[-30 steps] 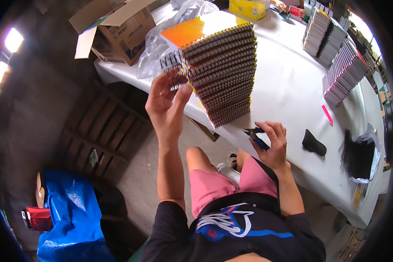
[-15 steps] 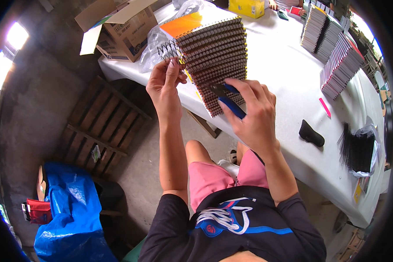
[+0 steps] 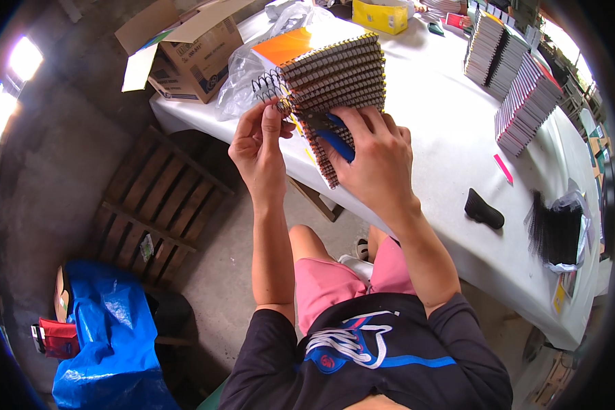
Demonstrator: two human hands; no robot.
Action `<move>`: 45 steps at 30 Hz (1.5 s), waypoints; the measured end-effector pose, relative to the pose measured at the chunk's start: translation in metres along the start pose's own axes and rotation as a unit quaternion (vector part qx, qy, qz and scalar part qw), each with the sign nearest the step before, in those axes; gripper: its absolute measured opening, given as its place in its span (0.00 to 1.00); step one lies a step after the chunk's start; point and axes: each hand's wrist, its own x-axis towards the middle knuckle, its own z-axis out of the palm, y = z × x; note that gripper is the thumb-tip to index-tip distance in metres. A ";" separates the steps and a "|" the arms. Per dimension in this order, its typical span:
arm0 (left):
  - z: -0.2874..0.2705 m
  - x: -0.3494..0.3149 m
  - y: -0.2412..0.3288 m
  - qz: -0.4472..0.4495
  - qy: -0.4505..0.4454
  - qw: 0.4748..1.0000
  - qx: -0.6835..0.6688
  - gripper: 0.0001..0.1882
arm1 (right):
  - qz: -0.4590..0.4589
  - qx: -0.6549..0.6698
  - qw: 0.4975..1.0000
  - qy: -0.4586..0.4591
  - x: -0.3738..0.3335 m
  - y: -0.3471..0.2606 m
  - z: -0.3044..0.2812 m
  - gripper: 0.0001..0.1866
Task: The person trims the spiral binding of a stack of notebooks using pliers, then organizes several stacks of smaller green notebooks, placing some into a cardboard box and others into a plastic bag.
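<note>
A tall stack of spiral-bound notebooks [image 3: 338,72], with an orange cover on top, stands at the near edge of the table. Loose loops of dark spiral coil [image 3: 265,83] stick out past its left side. My left hand [image 3: 258,149] is closed, thumb and fingers pinching a coil end beside the stack. In my right hand [image 3: 381,158] are blue-handled pliers [image 3: 337,145], the fingers wrapped round the handles. Their dark jaws reach left across the coil edges to beside my left fingertips. Exactly what the jaws touch is too small to tell.
A cardboard box [image 3: 191,68] and clear plastic [image 3: 242,72] lie left of the stack. More notebooks [image 3: 526,102] stand at right, near a pink strip [image 3: 503,169], a black object [image 3: 484,209] and a bundle of black coils [image 3: 559,232]. A yellow box [image 3: 379,17] sits farther back.
My right hand has moved left and slightly up with the pliers, bringing the jaws to my left fingertips. My left hand keeps its pinch and has hardly moved.
</note>
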 end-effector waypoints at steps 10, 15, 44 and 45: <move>-0.001 -0.002 -0.003 0.020 -0.020 1.000 0.002 0.16 | 0.030 0.028 0.997 -0.073 0.006 0.009 0.001 0.17; 0.003 0.001 0.002 0.032 -0.003 0.998 0.048 0.16 | 0.018 0.007 0.998 -0.054 0.007 -0.001 -0.016 0.19; 0.008 -0.001 0.002 0.057 -0.003 0.998 0.033 0.11 | -0.004 -0.017 0.999 0.030 0.017 0.003 -0.019 0.20; 0.009 -0.001 0.002 0.060 -0.004 0.997 0.037 0.11 | -0.008 -0.023 0.999 0.028 0.018 0.001 -0.019 0.20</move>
